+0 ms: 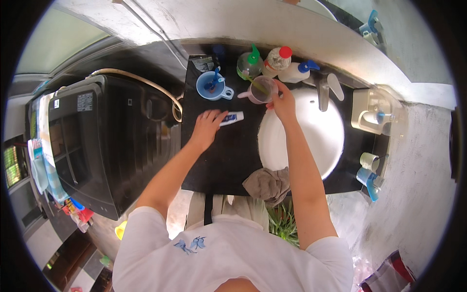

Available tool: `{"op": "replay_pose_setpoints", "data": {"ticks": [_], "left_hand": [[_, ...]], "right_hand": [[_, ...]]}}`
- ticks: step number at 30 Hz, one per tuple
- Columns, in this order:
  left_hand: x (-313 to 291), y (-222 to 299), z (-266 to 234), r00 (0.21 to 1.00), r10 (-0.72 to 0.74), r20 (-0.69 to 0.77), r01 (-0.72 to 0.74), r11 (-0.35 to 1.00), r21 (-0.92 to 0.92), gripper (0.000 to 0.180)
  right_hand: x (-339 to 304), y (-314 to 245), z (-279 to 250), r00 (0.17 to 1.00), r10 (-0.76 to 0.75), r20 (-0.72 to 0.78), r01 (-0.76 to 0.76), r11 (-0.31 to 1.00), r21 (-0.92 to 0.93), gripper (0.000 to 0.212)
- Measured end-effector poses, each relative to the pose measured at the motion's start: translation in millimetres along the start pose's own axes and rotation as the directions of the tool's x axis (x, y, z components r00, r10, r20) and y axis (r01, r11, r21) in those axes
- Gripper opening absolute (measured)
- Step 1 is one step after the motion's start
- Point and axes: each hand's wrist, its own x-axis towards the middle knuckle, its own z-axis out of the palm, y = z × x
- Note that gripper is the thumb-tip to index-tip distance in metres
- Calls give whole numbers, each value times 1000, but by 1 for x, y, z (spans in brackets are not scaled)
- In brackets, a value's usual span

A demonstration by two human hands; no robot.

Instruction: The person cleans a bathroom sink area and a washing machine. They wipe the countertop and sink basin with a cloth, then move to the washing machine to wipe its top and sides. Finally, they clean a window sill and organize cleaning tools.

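Note:
My right hand (pixel 284 103) grips the rim of a translucent pinkish cup (pixel 257 97) by its right side. A green toothbrush (pixel 258 85) leans in that cup, which is at the sink's far left edge. On the black counter, my left hand (pixel 208 125) has its fingers closed over the left end of a white and dark blue tube (pixel 233 118), which looks like toothpaste. Part of the tube is hidden under the fingers. Farther back stands a light blue cup (pixel 203 91) with a handle, holding dark blue items that I cannot make out.
Behind the cups stand a green-pump bottle (pixel 249 68), a red-capped bottle (pixel 278 59) and a blue-pump bottle (pixel 294 74). A faucet (pixel 323 92) rises over the white sink (pixel 311 141). A grey-brown cloth (pixel 266 185) hangs at the front edge. Left stands a black washing machine (pixel 131 141).

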Motion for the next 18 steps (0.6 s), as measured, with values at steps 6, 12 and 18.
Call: {"op": "replay_pose_setpoints", "data": {"ticks": [6,12,18], "left_hand": [[36,-8,-3,989,144,43,-144,990,3,66],[24,-10,-1,996,58,-72,-65,992,-106,78],[-9,3,4,984,-14,-177,28,997,77,76]], "right_hand": [[-5,6,0,994,-42,101,48,998,-49,50],[-83,-8,-20,944,-256,-209,199,945,-261,45],[-289,95,-43,895,-431,112,347,516,-783,47]]}}
